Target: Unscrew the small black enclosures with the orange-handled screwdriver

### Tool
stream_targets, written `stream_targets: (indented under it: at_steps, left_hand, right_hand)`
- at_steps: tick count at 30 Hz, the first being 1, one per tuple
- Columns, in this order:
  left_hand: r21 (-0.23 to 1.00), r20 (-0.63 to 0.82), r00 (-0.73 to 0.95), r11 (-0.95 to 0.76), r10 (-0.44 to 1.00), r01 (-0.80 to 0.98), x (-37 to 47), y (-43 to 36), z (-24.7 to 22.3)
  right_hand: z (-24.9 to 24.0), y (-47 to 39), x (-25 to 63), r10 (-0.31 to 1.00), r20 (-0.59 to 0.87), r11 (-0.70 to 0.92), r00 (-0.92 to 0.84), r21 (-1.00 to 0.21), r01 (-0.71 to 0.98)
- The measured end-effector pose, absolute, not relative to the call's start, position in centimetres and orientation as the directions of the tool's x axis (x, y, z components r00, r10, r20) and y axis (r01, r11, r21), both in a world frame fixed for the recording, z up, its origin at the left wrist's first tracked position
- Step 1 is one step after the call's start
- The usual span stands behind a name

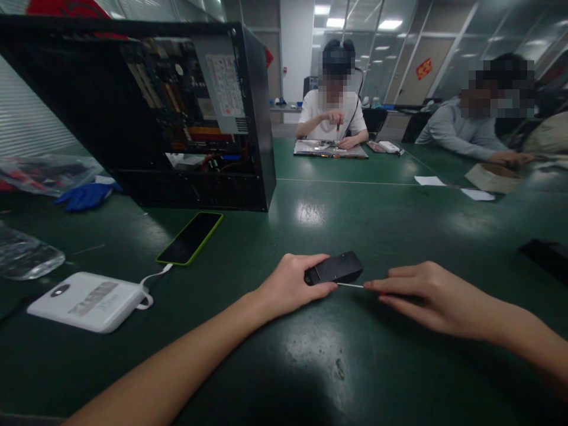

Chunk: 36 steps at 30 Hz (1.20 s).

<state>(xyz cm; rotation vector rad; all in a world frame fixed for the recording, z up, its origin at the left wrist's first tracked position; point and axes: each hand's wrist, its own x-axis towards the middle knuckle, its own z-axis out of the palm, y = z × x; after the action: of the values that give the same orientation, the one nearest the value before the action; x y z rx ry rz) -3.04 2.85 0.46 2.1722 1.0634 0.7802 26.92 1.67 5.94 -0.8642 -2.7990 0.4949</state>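
My left hand (293,283) grips the left end of a small black rectangular box (341,267), thumb on the near side and fingers on the far side. The box lies at a slant just above or on the green table; I cannot tell which. In my right hand (428,296) is a screwdriver (350,286), its handle mostly covered by my fingers with a bit of red showing. The thin metal shaft points left, and its tip reaches the near side of the box by my left thumb. Whether the tip sits in a screw is hidden.
An open black computer case (261,130) stands at the back left. Nearer are a phone (190,238) cabled to a white power bank (89,302), a blue glove (86,195) and clear plastic (29,254). A dark object (548,257) lies right. Two people work across the green table (248,367).
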Motion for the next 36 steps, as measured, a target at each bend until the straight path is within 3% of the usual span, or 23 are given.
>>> stream_targets:
  at_steps: [18,26,36]
  left_hand:
    - [0.700,0.246,0.534,-0.529,0.809,0.479,-3.3,2.9,0.6]
    - [0.701,0.253,0.512,-0.521,0.820,0.487,-3.2,2.9,0.5]
    - [0.706,0.261,0.521,-0.529,0.813,0.472,-3.1,2.9,0.4]
  right_hand:
    - [5.8,1.6,27.2,0.579,0.092,0.787,-0.810,-0.323,0.525]
    - [6.4,1.6,26.6,0.643,0.099,0.704,-0.759,-0.466,0.536]
    - [5.5,2.2,25.8,0.615,0.085,0.708,-0.784,-0.497,0.502]
